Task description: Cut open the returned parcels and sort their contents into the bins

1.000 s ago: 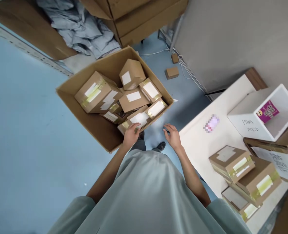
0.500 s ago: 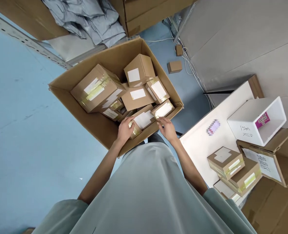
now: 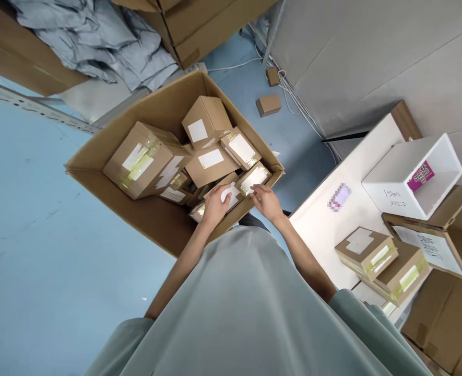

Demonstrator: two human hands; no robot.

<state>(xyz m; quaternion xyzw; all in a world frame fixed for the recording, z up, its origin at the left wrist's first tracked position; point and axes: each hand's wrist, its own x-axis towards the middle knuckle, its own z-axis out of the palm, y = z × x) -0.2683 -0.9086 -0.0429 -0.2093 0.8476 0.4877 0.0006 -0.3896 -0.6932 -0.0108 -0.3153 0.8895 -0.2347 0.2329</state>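
Two hands point(image 3: 215, 204) point(image 3: 268, 202) on white-labelled parcel point(image 3: 231, 196), writing unreadable

A large open carton point(image 3: 152, 224) is sitting on the floor point(image 3: 38, 235) in front of the person, with many small parcels lying inside it. The left hand point(image 3: 215, 206) is resting on a flat parcel point(image 3: 231, 194) at the carton's near wall, and the right hand point(image 3: 268, 202) is touching the parcel point(image 3: 254, 177) just to its right. To the right of the carton a surface point(image 3: 332, 230) is standing, bearing a stack of parcels point(image 3: 383, 261) at its near end and an open bin point(image 3: 411, 175) farther back. Behind the carton, crumpled bags point(image 3: 97, 42) are lying beside stacked cartons point(image 3: 199, 26). Two small boxes point(image 3: 269, 104) are lying on the floor beyond the carton.
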